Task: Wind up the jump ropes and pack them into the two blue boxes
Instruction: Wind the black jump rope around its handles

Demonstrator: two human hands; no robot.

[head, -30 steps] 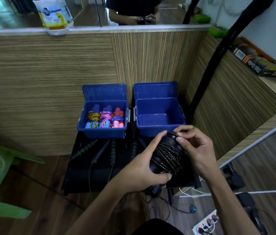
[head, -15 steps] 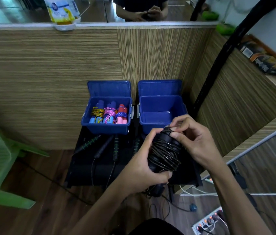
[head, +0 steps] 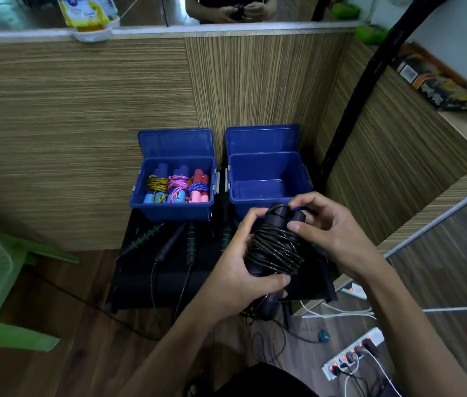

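Left hand (head: pixel 235 265): fingers curled under wound black jump rope (head: pixel 276 245) — thumb clamped across its lower end.
Right hand (head: pixel 332 227): fingertips pinching the handles' tops — wrist angled inward.

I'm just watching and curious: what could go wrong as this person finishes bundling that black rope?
1. The black jump rope is wound in loose coils; if the right hand lets go of the handles, the coils may spring undone.
2. A strand hangs from the bundle under the left hand and might snag the unwound ropes on the black table on the way to the empty blue box.
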